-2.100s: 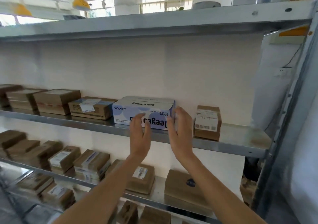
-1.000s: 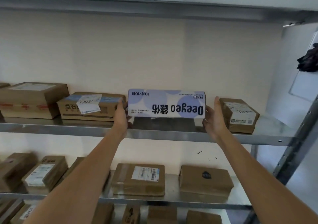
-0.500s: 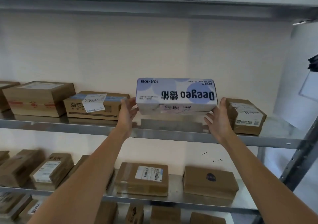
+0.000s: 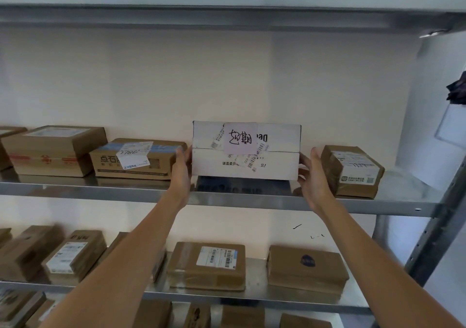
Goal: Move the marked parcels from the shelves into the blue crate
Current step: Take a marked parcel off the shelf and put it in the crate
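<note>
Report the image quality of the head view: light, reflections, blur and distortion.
Head view: soft, even light; the white box held between the left hand and right hand is fairly sharp, its handwritten label readable; the metal shelf mirrors the box beneath it; brown parcels at lower left are blurred; wide-angle bending tilts the right upright.

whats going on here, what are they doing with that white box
A person is holding a white box between both hands, the left hand on one end and the right hand on the other, just above the metal shelf. The face turned to the camera carries a paper note with handwritten characters and some barcode stickers. Brown parcels sit on either side and on the shelf below. No blue crate is in view.
</note>
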### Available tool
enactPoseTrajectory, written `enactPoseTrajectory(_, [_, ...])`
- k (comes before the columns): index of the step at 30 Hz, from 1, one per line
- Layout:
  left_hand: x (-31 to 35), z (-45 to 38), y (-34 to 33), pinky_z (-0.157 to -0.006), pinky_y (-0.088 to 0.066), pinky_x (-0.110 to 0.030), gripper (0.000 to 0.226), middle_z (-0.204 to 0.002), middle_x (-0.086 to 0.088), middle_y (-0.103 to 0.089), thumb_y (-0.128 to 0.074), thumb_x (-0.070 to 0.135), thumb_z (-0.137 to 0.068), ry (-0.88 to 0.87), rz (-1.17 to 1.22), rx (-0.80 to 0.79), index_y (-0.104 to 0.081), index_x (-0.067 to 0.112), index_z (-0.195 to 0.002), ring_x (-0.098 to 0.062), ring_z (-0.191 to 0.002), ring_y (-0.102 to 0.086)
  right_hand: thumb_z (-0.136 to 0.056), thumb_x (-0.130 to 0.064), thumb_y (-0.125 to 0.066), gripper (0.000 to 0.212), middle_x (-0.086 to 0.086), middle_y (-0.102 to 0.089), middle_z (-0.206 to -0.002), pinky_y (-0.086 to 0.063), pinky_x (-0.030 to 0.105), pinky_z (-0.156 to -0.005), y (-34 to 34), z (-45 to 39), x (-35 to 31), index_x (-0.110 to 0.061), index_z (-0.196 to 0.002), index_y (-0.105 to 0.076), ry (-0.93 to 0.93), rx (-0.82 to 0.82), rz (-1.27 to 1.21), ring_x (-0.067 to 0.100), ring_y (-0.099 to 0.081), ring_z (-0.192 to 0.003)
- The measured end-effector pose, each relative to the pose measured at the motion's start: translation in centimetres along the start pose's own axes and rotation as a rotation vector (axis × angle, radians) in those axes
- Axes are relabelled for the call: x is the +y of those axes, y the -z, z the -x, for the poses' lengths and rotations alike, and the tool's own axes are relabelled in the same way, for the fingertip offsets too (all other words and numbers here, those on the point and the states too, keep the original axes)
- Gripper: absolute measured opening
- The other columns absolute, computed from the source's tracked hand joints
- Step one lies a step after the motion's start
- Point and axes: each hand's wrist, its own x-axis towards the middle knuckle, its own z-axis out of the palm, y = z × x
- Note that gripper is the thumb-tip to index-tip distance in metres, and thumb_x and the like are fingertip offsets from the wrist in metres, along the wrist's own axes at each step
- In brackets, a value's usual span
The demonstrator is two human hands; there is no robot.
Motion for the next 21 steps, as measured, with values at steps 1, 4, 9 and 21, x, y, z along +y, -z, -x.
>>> enactPoseTrajectory(1, [0.1,0.1,-0.4,-0.113,-0.033,-0.043,0.053,-0.138,0.001,-0.055,-0.019,0.052,-0.102,-0.016,-0.018,0.017,-0.049,0.029,-0.139,-0.017,-0.129,-0.048,-0.099,-0.057,-0.033,0.055,-0.001,-0.067,-0.103,-0.044,0.033,-0.095,0.0,0.0,0.0,-0.02,-0.126,-0.062,0.008,0.012,0.014,0.017,-0.057,-0.097])
enactPoseTrajectory(4, [0.1,0.7,-1.1,-0.087,-0.048,-0.027,0.04,-0.127,-0.001,-0.061,-0.03,0.047,-0.102,-0.095,-0.028,0.077,-0.054,0.032,-0.129,-0.012,-0.112,-0.058,-0.103,-0.047,-0.034,0.034,-0.008,-0.073,-0.097,-0.051,0.032,-0.088,-0.3,0.4,-0.1,-0.033,-0.11,-0.064,0.017,0.059,0.038,0.014,-0.064,-0.097])
enactPoseTrajectory(9, [1.4,1.4,-1.2,-0.095,-0.051,-0.046,0.05,-0.129,-0.012,-0.056,-0.03,0.053,-0.099,-0.168,-0.112,0.052,-0.05,0.018,-0.129,-0.026,-0.114,-0.059,-0.105,-0.041,-0.03,0.024,-0.006,-0.066,-0.106,-0.051,0.027,-0.076,-2.1,1.8,-0.8,-0.036,-0.113,-0.052,0.06,0.102,0.006,0.01,-0.062,-0.097])
enactPoseTrajectory(21, [3.4,4.3,-0.1,-0.095,-0.048,-0.044,0.047,-0.123,0.001,-0.065,-0.029,0.051,-0.101,-0.093,-0.003,-0.019,-0.054,0.029,-0.134,-0.02,-0.111,-0.062,-0.099,-0.057,-0.031,0.041,-0.019,-0.075,-0.094,-0.051,0.019,-0.07,-4.0,5.7,-4.0,-0.039,-0.098,-0.068,0.073,0.167,0.097,-0.001,-0.07,-0.089])
